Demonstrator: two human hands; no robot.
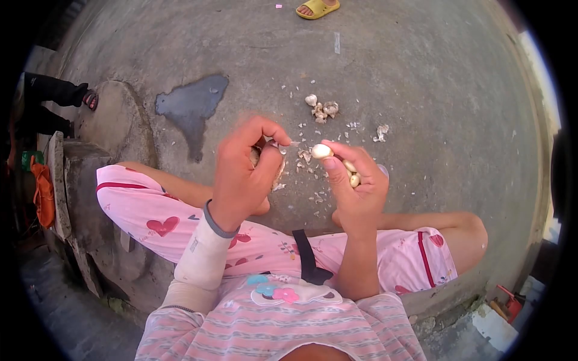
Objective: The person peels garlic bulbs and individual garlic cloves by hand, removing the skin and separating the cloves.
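My right hand (pixel 361 183) is closed around several peeled garlic cloves. One smooth, whitish garlic clove (pixel 322 151) sticks out between its thumb and forefinger, while the other cloves (pixel 352 172) lie against the curled fingers. To the left, my left hand (pixel 244 171) pinches a thin pale strip (pixel 292 144) between thumb and forefinger. It looks like garlic skin, but is too small to be sure. Behind that hand shows part of a brownish thing, mostly hidden. Loose garlic peel (pixel 306 157) lies on the concrete floor beneath and between the hands.
A small heap of garlic bulbs (pixel 324 111) sits ahead on the floor, with peel scraps (pixel 381 132) around it. A wet patch (pixel 194 108) spreads to the left. One person's foot in a yellow slipper (pixel 317 8) is at the top; another person's dark-clothed legs (pixel 54 91) stand at left.
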